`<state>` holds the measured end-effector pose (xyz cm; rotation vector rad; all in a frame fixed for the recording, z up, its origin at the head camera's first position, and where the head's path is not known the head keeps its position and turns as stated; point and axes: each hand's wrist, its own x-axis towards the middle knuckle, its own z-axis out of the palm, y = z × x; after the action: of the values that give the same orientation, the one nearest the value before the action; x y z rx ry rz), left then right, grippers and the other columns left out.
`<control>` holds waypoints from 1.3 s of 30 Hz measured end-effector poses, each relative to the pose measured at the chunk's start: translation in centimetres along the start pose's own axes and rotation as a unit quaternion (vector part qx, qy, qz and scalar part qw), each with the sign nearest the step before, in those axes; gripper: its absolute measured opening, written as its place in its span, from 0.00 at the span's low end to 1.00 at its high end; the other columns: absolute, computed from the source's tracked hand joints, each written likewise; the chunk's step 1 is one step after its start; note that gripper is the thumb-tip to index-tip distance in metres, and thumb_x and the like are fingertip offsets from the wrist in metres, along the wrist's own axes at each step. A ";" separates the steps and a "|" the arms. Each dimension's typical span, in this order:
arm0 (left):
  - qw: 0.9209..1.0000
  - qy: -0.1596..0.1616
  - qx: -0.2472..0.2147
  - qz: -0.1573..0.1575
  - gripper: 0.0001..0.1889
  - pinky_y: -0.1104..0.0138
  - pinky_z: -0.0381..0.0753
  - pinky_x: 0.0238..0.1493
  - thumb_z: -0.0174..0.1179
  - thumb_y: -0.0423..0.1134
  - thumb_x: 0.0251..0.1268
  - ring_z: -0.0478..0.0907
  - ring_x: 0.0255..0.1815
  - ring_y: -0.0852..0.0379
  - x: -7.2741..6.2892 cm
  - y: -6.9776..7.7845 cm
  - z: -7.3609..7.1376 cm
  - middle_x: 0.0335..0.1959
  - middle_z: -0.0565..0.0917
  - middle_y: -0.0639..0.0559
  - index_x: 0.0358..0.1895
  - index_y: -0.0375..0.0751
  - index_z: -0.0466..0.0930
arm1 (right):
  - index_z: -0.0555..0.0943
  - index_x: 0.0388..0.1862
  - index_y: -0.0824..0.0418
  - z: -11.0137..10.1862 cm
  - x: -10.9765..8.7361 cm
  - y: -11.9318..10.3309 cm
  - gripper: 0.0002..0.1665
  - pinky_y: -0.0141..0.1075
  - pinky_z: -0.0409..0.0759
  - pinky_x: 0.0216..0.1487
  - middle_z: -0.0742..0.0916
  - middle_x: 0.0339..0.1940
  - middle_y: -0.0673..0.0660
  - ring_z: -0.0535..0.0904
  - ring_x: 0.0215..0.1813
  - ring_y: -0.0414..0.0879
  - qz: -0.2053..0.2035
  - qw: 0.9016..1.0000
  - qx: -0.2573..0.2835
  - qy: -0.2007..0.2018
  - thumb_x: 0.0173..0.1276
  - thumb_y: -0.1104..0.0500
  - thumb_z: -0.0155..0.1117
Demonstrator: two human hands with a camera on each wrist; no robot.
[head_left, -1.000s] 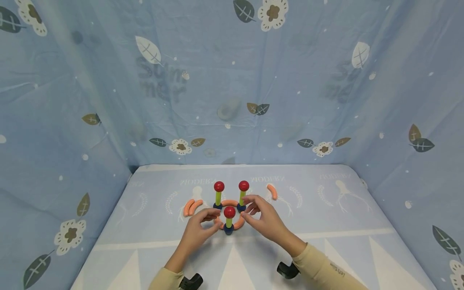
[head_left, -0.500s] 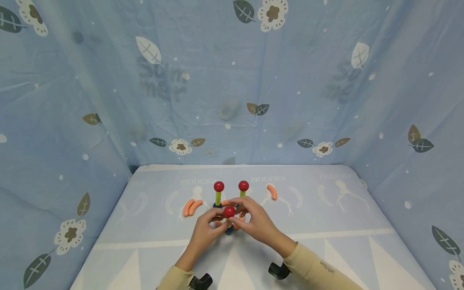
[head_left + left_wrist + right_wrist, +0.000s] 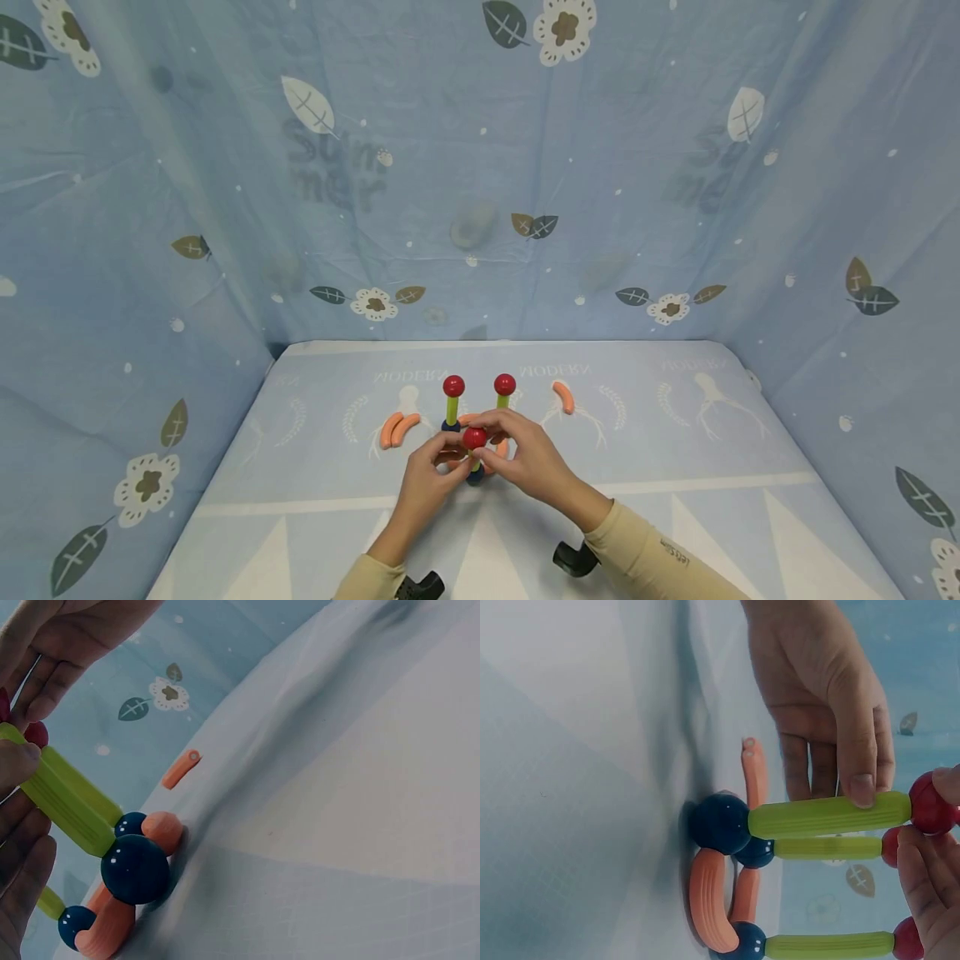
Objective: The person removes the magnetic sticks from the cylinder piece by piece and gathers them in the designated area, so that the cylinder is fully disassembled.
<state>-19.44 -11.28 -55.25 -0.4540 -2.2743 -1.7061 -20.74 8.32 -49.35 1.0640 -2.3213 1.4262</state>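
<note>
A magnetic-stick toy structure stands on the table, with orange curved sticks (image 3: 711, 898) joining blue balls (image 3: 720, 823) in a ring at its base. Three green sticks rise from it, each topped by a red ball. At the front post, my left hand (image 3: 426, 483) pinches the green stick (image 3: 821, 817) between thumb and fingers. My right hand (image 3: 536, 458) holds the red ball (image 3: 475, 438) on top of that same post. Fingers partly cover the post in the head view. Behind it, the two rear red balls (image 3: 453, 386) stay untouched.
Two loose orange curved sticks (image 3: 405, 428) lie left of the structure, and another orange stick (image 3: 563, 397) lies to its right, farther back. A patterned cloth covers the table (image 3: 660, 533). Blue curtains (image 3: 480, 167) enclose the back and sides.
Both hands have come inward from beside the structure to the front post. The left now grips its green stick, the right its red ball. Over the last half second they have barely moved.
</note>
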 end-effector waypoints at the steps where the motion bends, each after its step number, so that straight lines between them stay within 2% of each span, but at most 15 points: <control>1: 1.000 0.004 0.002 -0.004 0.13 0.55 0.86 0.48 0.74 0.32 0.60 0.86 0.44 0.52 0.0 0.0 0.1 0.42 0.86 0.60 0.45 0.51 0.85 | 0.80 0.61 0.49 0.0 0.0 0.0 0.23 0.39 0.85 0.44 0.83 0.61 0.43 0.83 0.50 0.40 0.000 1.000 -0.001 0.001 0.68 0.61 0.72; 4: 1.000 0.015 0.008 -0.015 0.13 0.51 0.85 0.47 0.73 0.28 0.59 0.86 0.43 0.47 -0.2 0.4 0.4 0.41 0.86 0.55 0.44 0.46 0.84 | 0.80 0.60 0.53 0.0 -0.1 0.0 0.22 0.40 0.85 0.45 0.84 0.61 0.45 0.82 0.50 0.39 0.008 1.000 -0.004 0.002 0.69 0.61 0.72; 7: 1.000 0.019 0.010 -0.017 0.12 0.49 0.85 0.45 0.72 0.25 0.58 0.85 0.41 0.44 -0.3 1.6 0.4 0.39 0.86 0.49 0.42 0.42 0.83 | 0.80 0.59 0.54 -0.1 -0.1 0.1 0.21 0.38 0.85 0.44 0.84 0.60 0.47 0.82 0.49 0.39 0.019 1.000 -0.009 0.003 0.69 0.62 0.72; 11: 1.000 0.020 0.008 -0.017 0.11 0.49 0.85 0.43 0.71 0.24 0.58 0.85 0.38 0.50 -0.6 2.8 0.2 0.37 0.85 0.47 0.41 0.39 0.83 | 0.80 0.58 0.52 0.0 -0.2 0.1 0.21 0.34 0.84 0.42 0.85 0.58 0.47 0.82 0.46 0.39 0.030 0.999 -0.017 0.006 0.68 0.62 0.72; 17: 0.999 0.028 0.016 -0.013 0.11 0.53 0.86 0.42 0.72 0.24 0.56 0.83 0.36 0.57 -0.6 2.4 0.4 0.36 0.85 0.46 0.40 0.37 0.84 | 0.80 0.57 0.51 0.0 -0.2 0.0 0.18 0.36 0.85 0.42 0.84 0.56 0.44 0.83 0.44 0.39 0.033 0.999 -0.007 0.008 0.70 0.59 0.71; 25: 0.999 0.032 0.018 -0.009 0.12 0.52 0.86 0.42 0.73 0.24 0.56 0.84 0.36 0.54 -0.7 2.3 0.5 0.35 0.85 0.51 0.40 0.42 0.84 | 0.80 0.59 0.55 0.0 -0.2 0.2 0.20 0.40 0.86 0.41 0.84 0.56 0.46 0.83 0.43 0.38 0.028 0.999 0.015 0.008 0.70 0.60 0.71; 33: 1.000 0.026 0.007 -0.002 0.10 0.50 0.85 0.42 0.71 0.23 0.57 0.84 0.37 0.53 -0.6 2.6 0.3 0.36 0.86 0.46 0.40 0.36 0.84 | 0.78 0.58 0.54 -0.1 -0.2 0.2 0.19 0.37 0.86 0.47 0.84 0.54 0.51 0.86 0.46 0.42 0.053 0.997 0.044 0.032 0.70 0.62 0.70; 39: 1.000 0.029 0.005 -0.003 0.12 0.50 0.85 0.41 0.72 0.22 0.56 0.84 0.36 0.51 -0.7 2.6 0.4 0.36 0.85 0.49 0.40 0.39 0.84 | 0.79 0.57 0.54 -0.5 -0.9 0.5 0.20 0.38 0.86 0.47 0.85 0.52 0.50 0.86 0.45 0.43 0.069 0.996 0.036 0.040 0.69 0.63 0.71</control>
<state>-17.80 -10.30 -53.37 -0.3914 -2.2442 -1.6881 -20.57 9.32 -49.90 0.8630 -2.3416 1.5838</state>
